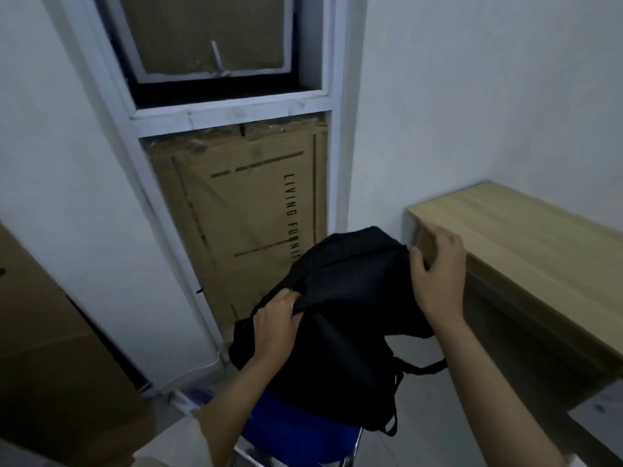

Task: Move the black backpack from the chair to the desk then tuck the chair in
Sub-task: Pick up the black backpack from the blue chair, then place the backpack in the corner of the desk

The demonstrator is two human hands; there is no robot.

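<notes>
At the far left a large brown cardboard box (50, 348) leans against the white wall; just right of it a white-framed window (229, 109) rises in the corner, its lower pane covered by a flattened cardboard sheet (249, 210) printed with dark lines and lettering, its upper pane covered likewise. In front of that sheet sits the black backpack (340, 318), its lower part on the blue seat of the chair (296, 436), its top slumped toward the right; a loose strap (421, 367) trails from its right side. The left hand (273, 328) is closed in a fist on a fold of fabric at the upper left of the backpack, the fingers curled tight around the cloth. The right hand (438, 278) lies against the upper right edge of the backpack, fingers spread and loosely bent, thumb touching the fabric; whether it actually has a grip on the bag cannot be told. Just behind that hand stands the near left corner of the desk (526, 237), a light wood top set against the white wall on the right; its side panel rises close beside the backpack, between the bag and the bare desktop; grey floor shows below the desk's front edge.
</notes>
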